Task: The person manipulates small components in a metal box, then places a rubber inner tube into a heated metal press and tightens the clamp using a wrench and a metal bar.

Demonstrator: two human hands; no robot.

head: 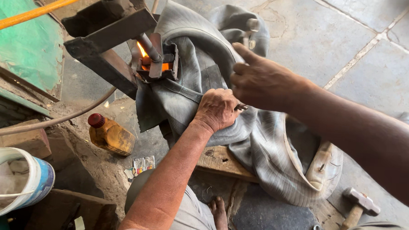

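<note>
Item: a large grey rubber inner tube [260, 138], deflated and crumpled, was laid across a worn wooden plank [220, 162] on the stone-slab floor [389, 80]. One fold was clamped under a dark steel screw press [119, 32], where an orange glow [144, 53] was seen at the heated plate.

Left hand [216, 109]: pressed knuckles-up on the rubber just beside the press, fingers curled; a small metal valve stem [241, 106] was seen at its fingertips, though whether it was gripped could not be told.

Right hand [259, 80]: held just above the tube, close to the left hand, fingers loosely bent, thumb raised; nothing was seen clasped in it.

Surroundings: a yellow plastic bottle with a red cap [110, 133] was lying on its side on the ground at left; a white plastic bucket [37, 180] holding cloth was stood at lower left; a steel-headed hammer with a wooden handle [359, 205] was lying at lower right; a bare foot [219, 212] was rested below the plank.
</note>
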